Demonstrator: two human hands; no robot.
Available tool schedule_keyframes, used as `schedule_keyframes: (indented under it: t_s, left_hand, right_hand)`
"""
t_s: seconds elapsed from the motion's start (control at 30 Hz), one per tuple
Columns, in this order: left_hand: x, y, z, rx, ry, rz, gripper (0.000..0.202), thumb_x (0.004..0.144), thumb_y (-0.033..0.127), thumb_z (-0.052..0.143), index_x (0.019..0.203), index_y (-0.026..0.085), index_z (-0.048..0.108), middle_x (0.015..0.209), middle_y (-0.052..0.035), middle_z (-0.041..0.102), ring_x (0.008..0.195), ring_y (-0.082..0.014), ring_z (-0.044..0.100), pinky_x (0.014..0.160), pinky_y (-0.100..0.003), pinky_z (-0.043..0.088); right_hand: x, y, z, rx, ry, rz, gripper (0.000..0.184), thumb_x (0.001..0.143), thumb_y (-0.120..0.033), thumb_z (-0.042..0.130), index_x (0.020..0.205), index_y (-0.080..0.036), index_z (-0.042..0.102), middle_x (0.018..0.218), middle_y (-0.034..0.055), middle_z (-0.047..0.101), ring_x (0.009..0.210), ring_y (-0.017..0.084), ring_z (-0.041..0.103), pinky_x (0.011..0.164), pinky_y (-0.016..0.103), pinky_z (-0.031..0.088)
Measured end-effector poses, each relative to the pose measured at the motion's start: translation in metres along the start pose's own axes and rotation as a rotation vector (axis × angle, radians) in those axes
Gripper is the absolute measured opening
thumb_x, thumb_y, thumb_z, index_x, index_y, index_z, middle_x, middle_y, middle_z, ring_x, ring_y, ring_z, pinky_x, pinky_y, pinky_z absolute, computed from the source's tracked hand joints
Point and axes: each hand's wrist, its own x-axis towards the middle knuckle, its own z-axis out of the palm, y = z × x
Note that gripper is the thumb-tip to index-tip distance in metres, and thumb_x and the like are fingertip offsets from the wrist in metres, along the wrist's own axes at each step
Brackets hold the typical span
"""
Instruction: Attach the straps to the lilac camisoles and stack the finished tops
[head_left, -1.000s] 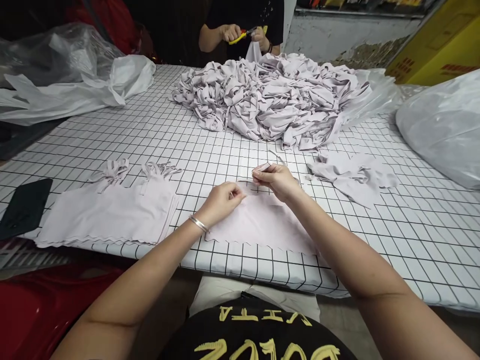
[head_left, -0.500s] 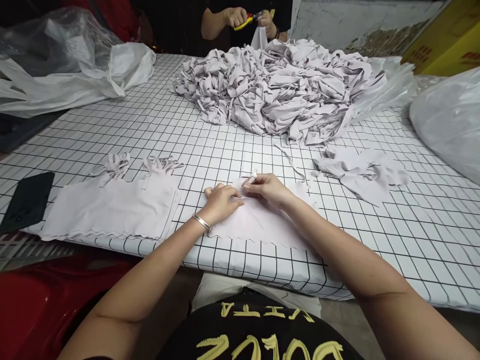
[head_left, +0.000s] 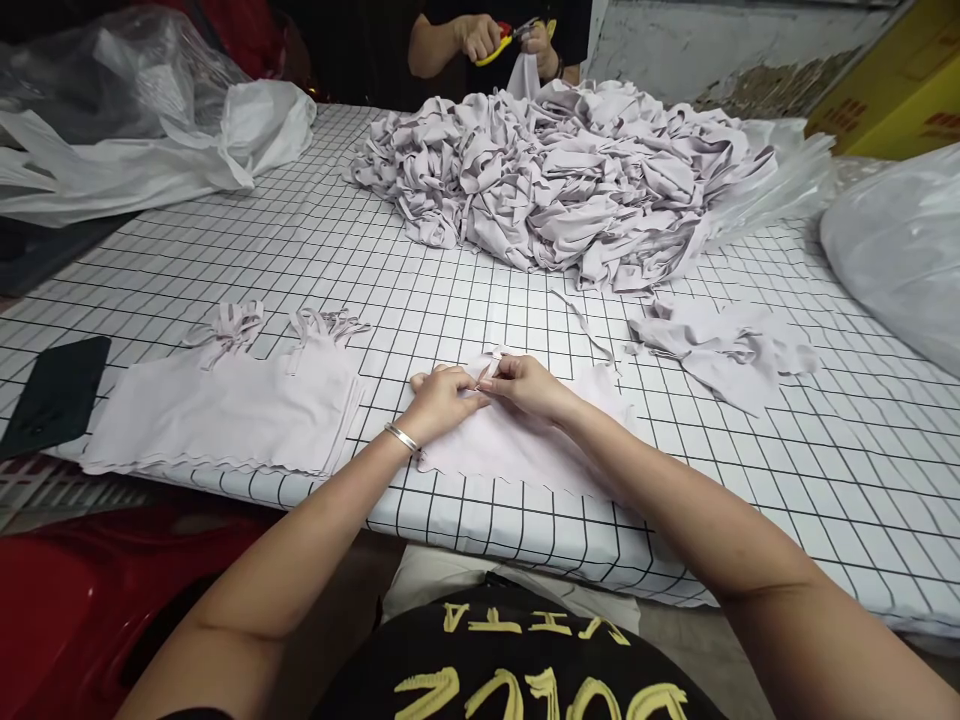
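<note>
A pale pinkish-grey fabric top [head_left: 517,455] lies flat at the near edge of the table, its wavy hem toward me. My left hand [head_left: 442,402], with a silver bangle on the wrist, is at its upper left, fingertips pinched on a thin fabric strap. Close beside it, my right hand [head_left: 529,385] has thumb and fingers pressed together on the same strap, part of which loops up above the fingers. The fingertips nearly meet and partly hide the strap. To the left, a neat stack of similar tops [head_left: 225,415] has its straps bunched at the upper edge.
A big heap of the same fabric [head_left: 555,180] covers the far side. A crumpled piece [head_left: 720,345] and a loose strip [head_left: 585,325] lie at right. A dark flat object [head_left: 56,395] is far left; plastic bags [head_left: 255,130] stand around. Across the table, a person's hands hold yellow-red-handled cutters [head_left: 499,45].
My right hand has drawn slightly down and left, toward my left fingertips. The strap's loop now rises above the fingers. The person opposite has shifted the cutters slightly.
</note>
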Motion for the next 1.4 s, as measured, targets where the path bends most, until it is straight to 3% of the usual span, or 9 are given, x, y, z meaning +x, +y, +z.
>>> schedule_keyframes:
  t_s: [0.2,0.5,0.6,0.7,0.87,1.03,1.17,1.27,1.4]
  left_hand:
    - [-0.002,-0.001,0.0,-0.028,0.019,0.004,0.012,0.074,0.036,0.071,0.072,0.024,0.069,0.085,0.0025,0.068,0.1,-0.0214,0.056,0.099,-0.043,0.024]
    - [-0.003,0.0,0.004,0.057,0.033,0.009,0.011,0.079,0.031,0.067,0.071,0.023,0.069,0.09,0.0011,0.07,0.1,-0.0222,0.056,0.097,-0.047,0.025]
    - [-0.017,0.006,0.007,0.25,0.13,0.114,0.009,0.084,0.028,0.064,0.09,0.023,0.068,0.109,-0.0042,0.068,0.109,-0.0255,0.054,0.102,-0.052,0.023]
    - [-0.041,0.007,0.012,0.475,0.224,0.321,0.033,0.089,0.025,0.057,0.122,0.022,0.057,0.144,-0.0105,0.047,0.134,-0.0293,0.037,0.112,-0.056,0.008]
    - [-0.066,-0.005,0.02,0.57,-0.031,0.434,0.043,0.1,0.036,0.034,0.14,0.026,0.043,0.154,-0.0029,0.034,0.143,-0.0257,0.025,0.117,-0.055,0.005]
    - [-0.067,-0.011,0.022,0.591,-0.083,0.35,0.049,0.099,0.043,0.03,0.147,0.031,0.035,0.157,-0.0011,0.026,0.146,-0.0292,0.018,0.116,-0.06,0.008]
    - [-0.066,-0.015,0.019,0.618,-0.03,0.271,0.057,0.096,0.052,0.035,0.149,0.034,0.029,0.16,-0.0054,0.015,0.146,-0.035,0.01,0.113,-0.064,0.01]
    - [-0.066,-0.016,0.011,0.632,0.025,0.234,0.074,0.089,0.063,0.042,0.152,0.029,0.023,0.16,-0.0114,0.009,0.145,-0.0411,0.009,0.109,-0.069,0.009]
    - [-0.066,0.009,0.004,0.605,0.068,0.365,0.068,0.092,0.057,0.043,0.15,0.024,0.03,0.158,-0.0107,0.018,0.145,-0.0387,0.01,0.11,-0.069,0.001]
  right_hand:
    - [-0.002,-0.001,0.001,-0.092,0.029,-0.037,0.012,0.073,-0.027,0.065,0.074,-0.015,0.064,0.072,0.0011,0.061,0.07,0.014,0.054,0.066,0.028,0.041]
    - [-0.005,-0.011,-0.009,-0.484,0.041,-0.073,0.014,0.069,-0.016,0.067,0.059,-0.019,0.057,0.063,-0.0002,0.055,0.062,0.014,0.047,0.06,0.029,0.035]
    - [-0.004,-0.016,-0.008,-0.187,-0.036,-0.03,0.01,0.067,-0.012,0.066,0.069,-0.019,0.059,0.065,-0.0003,0.058,0.062,0.014,0.051,0.061,0.029,0.04]
    - [0.006,-0.027,-0.009,0.341,-0.086,0.092,0.017,0.069,-0.008,0.063,0.081,-0.018,0.056,0.076,0.0033,0.066,0.069,0.015,0.059,0.067,0.03,0.048]
    - [0.054,-0.044,-0.023,0.697,-0.001,0.258,0.013,0.081,-0.004,0.052,0.086,-0.015,0.055,0.085,0.0093,0.069,0.08,0.017,0.066,0.077,0.032,0.055]
    - [0.102,-0.045,-0.035,0.471,-0.14,0.398,0.012,0.089,-0.009,0.049,0.086,-0.011,0.06,0.079,0.0115,0.07,0.076,0.017,0.069,0.069,0.028,0.058]
    - [0.115,-0.047,-0.037,0.173,-0.19,0.395,0.015,0.081,-0.024,0.07,0.076,-0.013,0.062,0.069,0.0097,0.068,0.063,0.018,0.066,0.059,0.03,0.057]
    - [0.107,-0.055,-0.066,-0.084,-0.004,0.258,0.029,0.065,-0.032,0.084,0.064,-0.015,0.061,0.051,0.005,0.06,0.049,0.016,0.057,0.05,0.031,0.052]
    - [0.061,-0.054,-0.152,-0.43,0.378,0.16,0.035,0.067,-0.043,0.081,0.058,-0.016,0.06,0.047,0.005,0.054,0.048,0.015,0.051,0.051,0.031,0.044]
